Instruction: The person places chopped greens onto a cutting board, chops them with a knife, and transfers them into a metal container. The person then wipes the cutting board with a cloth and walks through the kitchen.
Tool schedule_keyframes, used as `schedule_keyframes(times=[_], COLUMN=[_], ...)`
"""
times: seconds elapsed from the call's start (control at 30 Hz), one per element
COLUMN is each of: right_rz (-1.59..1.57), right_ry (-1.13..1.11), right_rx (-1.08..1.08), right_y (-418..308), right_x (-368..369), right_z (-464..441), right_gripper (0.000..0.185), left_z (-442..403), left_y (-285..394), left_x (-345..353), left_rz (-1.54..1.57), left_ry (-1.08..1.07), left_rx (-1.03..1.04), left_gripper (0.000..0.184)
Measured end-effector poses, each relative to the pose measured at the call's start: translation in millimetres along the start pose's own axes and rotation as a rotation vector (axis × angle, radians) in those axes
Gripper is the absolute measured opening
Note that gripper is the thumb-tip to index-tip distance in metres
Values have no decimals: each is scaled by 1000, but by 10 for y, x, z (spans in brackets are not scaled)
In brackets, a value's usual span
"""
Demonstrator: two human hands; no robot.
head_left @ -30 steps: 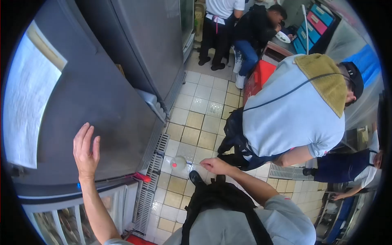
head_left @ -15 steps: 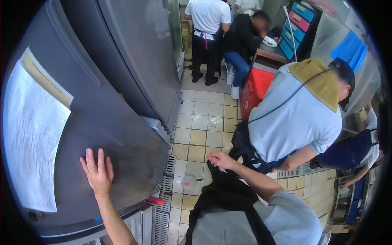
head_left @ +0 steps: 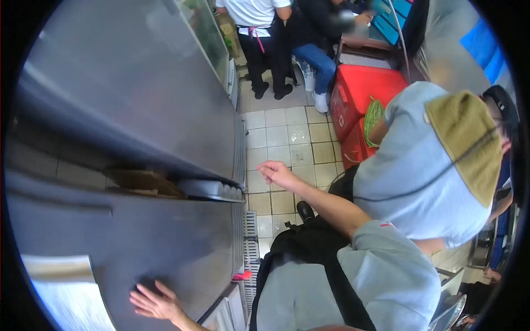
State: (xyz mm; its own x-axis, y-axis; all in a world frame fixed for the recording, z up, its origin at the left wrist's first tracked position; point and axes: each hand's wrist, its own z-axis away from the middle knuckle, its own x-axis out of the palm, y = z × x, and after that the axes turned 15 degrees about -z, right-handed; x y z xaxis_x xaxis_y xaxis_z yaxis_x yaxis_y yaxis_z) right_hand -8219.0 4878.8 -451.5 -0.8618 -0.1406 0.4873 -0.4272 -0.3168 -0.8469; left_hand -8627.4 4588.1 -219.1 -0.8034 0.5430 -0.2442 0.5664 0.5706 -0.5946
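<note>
My left hand [head_left: 157, 302] lies with fingers spread against the dark grey metal door [head_left: 165, 243] of a large cabinet, just right of a paper sheet [head_left: 66, 300] fixed to that door. My right hand [head_left: 277, 174] hangs in front of my body above the tiled floor [head_left: 298, 154]. Its fingers are curled in loosely, and nothing shows in them. Between this door and a second tall grey cabinet [head_left: 127, 94] is a gap, where a brown cardboard piece [head_left: 146, 181] and a pale tray with rounded bumps [head_left: 210, 189] show.
Close on my right a co-worker in a light blue shirt [head_left: 425, 171] bends over red bins [head_left: 364, 94], near a green bundle [head_left: 374, 118]. Ahead are a standing person [head_left: 256, 49] and a seated person [head_left: 317, 55]. A floor grate [head_left: 251, 237] runs beside the cabinets.
The view has moved forward along the cabinets. My left hand stays on the door, lower in view; my right hand appears higher. The co-worker has bent toward the bins, and the green bundle shows.
</note>
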Motion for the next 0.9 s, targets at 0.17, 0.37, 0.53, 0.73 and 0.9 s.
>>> schedule_keyframes(times=[0.17,0.37,0.53,0.73,0.9], right_rz=[-175,-136,-76,-77,80], right_ry=[190,244,321,327,211], right_rx=[46,216,357,258,167], right_y=[-121,137,-85,-373,-707], right_x=[-306,-657,-838,-888,-998], right_z=[-333,-513,-711,-1277,-1575], right_gripper=[24,25,25,26,27], left_z=[-521,-638,-1166,-1614,-2777], left_y=[185,295,936,1863,2869], left_x=[-397,-398,-641,288,777], left_rz=[-251,-196,-26,866,1297], left_ry=[-38,-87,-125,-169,-20], left_rx=[187,108,-233,-152,-139], left_gripper=[68,74,67,42,35])
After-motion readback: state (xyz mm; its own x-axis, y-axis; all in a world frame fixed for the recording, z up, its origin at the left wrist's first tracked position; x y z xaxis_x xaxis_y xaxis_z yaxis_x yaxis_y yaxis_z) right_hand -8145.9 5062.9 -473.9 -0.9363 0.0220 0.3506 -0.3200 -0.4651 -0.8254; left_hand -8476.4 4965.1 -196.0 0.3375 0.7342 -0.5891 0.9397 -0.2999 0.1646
